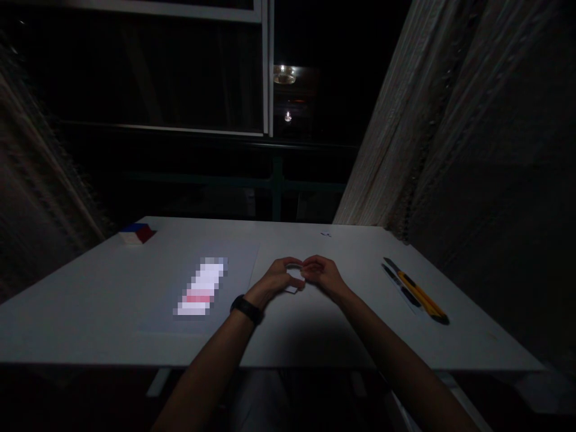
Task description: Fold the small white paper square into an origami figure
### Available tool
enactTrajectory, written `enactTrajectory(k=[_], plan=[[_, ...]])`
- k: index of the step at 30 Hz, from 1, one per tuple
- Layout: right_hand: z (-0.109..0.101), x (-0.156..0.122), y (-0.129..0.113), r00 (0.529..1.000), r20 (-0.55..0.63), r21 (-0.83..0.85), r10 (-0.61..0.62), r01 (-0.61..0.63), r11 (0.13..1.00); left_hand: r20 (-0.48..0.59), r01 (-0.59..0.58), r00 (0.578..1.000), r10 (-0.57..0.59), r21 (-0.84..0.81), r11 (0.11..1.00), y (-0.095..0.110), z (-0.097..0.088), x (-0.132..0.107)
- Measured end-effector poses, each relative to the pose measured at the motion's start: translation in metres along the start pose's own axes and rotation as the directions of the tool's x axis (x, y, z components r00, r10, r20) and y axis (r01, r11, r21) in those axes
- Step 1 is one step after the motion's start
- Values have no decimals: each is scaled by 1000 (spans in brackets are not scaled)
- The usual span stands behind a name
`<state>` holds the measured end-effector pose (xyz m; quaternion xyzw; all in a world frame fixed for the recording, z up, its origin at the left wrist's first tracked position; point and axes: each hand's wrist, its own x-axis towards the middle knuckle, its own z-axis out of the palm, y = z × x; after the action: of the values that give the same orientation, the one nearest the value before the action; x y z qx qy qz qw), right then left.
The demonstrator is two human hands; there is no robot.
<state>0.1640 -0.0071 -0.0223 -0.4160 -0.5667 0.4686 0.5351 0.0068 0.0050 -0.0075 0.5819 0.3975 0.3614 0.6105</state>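
Observation:
A small piece of white paper is held between my two hands over the middle of the table. My left hand, with a dark watch on its wrist, curves around the left side of the piece, thumb in front and fingers behind. My right hand has its fingertips pinched together at the piece's right edge. The fingertips of both hands meet at the far side. Dim light hides the exact fold or shape of the paper.
A brightly lit, pixelated screen lies on a pale sheet at left. A yellow utility knife and a pen lie right. A colored cube and small scraps sit farther back on the white table.

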Motion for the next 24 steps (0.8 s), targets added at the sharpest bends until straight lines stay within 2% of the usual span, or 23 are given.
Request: enactTrajectory(k=[5, 9, 15, 18, 24], plan=[[2, -2, -1, 998, 55, 5, 11, -11, 1000, -8, 17, 1000, -17, 15, 1000, 2, 0, -1], [4, -2, 1, 999, 26, -38, -40, 41, 998, 4, -13, 1000, 13, 24, 1000, -2, 0, 2], [3, 1, 3, 995, -48, -57, -84, 81, 995, 73, -16, 997, 20, -52, 999, -6, 0, 4], [1, 2, 5, 991, -90, -82, -97, 89, 993, 53, -32, 998, 37, -84, 996, -6, -1, 5], [-1, 3, 6, 991, -89, -70, -102, 96, 993, -15, -7, 1000, 5, -71, 997, -2, -2, 3]])
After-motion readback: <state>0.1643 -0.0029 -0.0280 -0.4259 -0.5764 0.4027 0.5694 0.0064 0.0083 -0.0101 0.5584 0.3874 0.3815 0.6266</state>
